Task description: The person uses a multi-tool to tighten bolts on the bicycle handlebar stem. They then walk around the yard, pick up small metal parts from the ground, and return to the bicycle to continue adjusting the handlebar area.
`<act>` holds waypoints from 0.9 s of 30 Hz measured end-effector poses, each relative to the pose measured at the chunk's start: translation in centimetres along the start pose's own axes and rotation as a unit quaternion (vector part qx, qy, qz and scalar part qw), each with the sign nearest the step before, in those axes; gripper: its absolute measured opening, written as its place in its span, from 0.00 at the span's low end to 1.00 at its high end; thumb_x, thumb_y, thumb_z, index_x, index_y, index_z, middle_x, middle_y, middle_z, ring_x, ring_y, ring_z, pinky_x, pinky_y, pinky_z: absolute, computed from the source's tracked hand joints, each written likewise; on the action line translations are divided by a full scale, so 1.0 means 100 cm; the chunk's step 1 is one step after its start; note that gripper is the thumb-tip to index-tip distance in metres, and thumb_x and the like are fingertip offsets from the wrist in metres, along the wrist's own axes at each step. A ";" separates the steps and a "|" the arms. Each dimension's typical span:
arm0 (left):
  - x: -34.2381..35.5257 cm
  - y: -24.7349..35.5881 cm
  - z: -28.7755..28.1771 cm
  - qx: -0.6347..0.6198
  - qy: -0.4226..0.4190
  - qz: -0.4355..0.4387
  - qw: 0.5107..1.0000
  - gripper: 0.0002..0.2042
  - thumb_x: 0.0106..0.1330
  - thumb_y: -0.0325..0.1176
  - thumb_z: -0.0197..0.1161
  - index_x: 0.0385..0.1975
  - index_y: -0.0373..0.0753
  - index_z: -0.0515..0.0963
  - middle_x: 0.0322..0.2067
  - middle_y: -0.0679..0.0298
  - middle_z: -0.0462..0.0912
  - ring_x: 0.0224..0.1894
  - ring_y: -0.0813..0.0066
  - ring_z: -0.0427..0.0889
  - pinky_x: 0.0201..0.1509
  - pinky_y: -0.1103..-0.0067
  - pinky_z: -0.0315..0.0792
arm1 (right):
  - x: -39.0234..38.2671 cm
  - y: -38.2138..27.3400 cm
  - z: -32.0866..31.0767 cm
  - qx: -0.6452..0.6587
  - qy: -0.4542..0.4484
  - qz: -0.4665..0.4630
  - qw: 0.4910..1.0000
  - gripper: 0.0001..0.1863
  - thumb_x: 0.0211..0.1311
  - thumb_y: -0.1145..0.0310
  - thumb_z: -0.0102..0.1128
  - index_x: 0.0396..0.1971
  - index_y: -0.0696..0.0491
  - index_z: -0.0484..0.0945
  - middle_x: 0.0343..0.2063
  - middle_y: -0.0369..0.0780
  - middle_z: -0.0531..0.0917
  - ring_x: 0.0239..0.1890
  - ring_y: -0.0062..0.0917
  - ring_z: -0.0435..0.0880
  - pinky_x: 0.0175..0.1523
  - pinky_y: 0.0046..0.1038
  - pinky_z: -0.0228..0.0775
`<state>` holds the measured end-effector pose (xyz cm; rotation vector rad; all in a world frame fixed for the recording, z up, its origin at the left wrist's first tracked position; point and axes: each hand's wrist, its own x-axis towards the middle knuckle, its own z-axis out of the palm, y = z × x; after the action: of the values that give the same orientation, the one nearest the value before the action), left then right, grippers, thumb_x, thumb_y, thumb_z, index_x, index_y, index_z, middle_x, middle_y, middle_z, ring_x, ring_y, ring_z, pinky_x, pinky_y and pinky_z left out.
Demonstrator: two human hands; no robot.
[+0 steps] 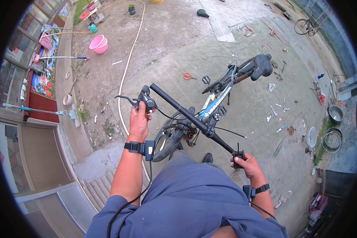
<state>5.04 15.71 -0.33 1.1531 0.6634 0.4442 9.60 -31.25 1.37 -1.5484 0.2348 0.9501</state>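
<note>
That left hand (139,119) pinches a brake lever unit (147,102); right of centre, the right hand (251,166) grips a black fitting (237,155), seemingly steadying the handlebar (194,119).

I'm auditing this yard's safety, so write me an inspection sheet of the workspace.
Surface: grey-green ground, littered.
Job's things: bicycle; its handlebar has a bare left end.
Clutter: red-handled scissors, scattered small items.
Grips: left grip holds a brake-lever unit; right grip holds a black fitting at the handlebar's right end.
Cables: lever cable runs toward the bicycle; wrist-device cable along the left arm.
Surroundings: hose, pink buckets, parked bicycle.
</note>
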 end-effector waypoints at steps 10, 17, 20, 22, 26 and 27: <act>-0.008 0.005 0.003 0.057 0.010 0.044 0.997 0.14 0.78 0.44 0.57 0.53 0.42 0.71 0.41 0.69 0.84 0.39 0.79 0.83 0.33 0.83 0.69 | 0.004 -0.004 0.008 -0.014 0.000 -0.001 1.000 0.19 0.63 0.63 0.72 0.45 0.61 0.81 0.37 0.42 0.88 0.35 0.26 0.88 0.44 0.28 0.80; -0.012 0.001 0.004 0.117 0.033 0.083 0.989 0.14 0.77 0.41 0.60 0.53 0.41 0.70 0.41 0.68 0.83 0.39 0.80 0.82 0.34 0.84 0.71 | 0.006 -0.008 0.015 -0.016 0.001 0.003 1.000 0.18 0.64 0.63 0.72 0.45 0.61 0.80 0.37 0.43 0.88 0.36 0.26 0.88 0.44 0.28 0.80; -0.013 -0.001 0.003 0.125 0.029 0.099 0.987 0.18 0.74 0.43 0.64 0.53 0.39 0.69 0.40 0.67 0.83 0.39 0.83 0.80 0.35 0.82 0.72 | 0.007 -0.011 0.019 -0.022 0.000 0.002 1.000 0.18 0.64 0.63 0.71 0.45 0.61 0.80 0.37 0.43 0.88 0.36 0.26 0.88 0.44 0.28 0.80; -0.014 -0.002 0.003 0.133 0.028 0.098 0.986 0.20 0.73 0.43 0.65 0.55 0.38 0.69 0.40 0.67 0.83 0.40 0.83 0.80 0.38 0.82 0.74 | 0.007 -0.013 0.022 -0.024 0.000 0.002 1.000 0.18 0.64 0.63 0.71 0.45 0.61 0.80 0.37 0.43 0.88 0.36 0.26 0.88 0.44 0.28 0.80; -0.018 0.000 0.005 0.140 0.028 0.121 0.982 0.21 0.72 0.41 0.68 0.56 0.37 0.70 0.40 0.67 0.83 0.41 0.82 0.80 0.43 0.80 0.75 | 0.008 -0.019 0.031 -0.026 0.001 0.008 1.000 0.18 0.64 0.63 0.72 0.44 0.61 0.81 0.37 0.43 0.88 0.36 0.26 0.88 0.45 0.28 0.80; -0.020 0.001 0.006 0.164 0.033 0.131 0.977 0.21 0.72 0.41 0.68 0.56 0.37 0.70 0.40 0.67 0.83 0.41 0.82 0.80 0.44 0.80 0.75 | 0.007 -0.020 0.033 -0.027 0.001 0.010 1.000 0.18 0.64 0.62 0.72 0.44 0.61 0.81 0.37 0.42 0.88 0.36 0.26 0.87 0.45 0.28 0.80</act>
<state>4.02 14.09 0.40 1.5555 0.6602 0.6132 9.95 -27.54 2.61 -1.5987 0.2278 0.9765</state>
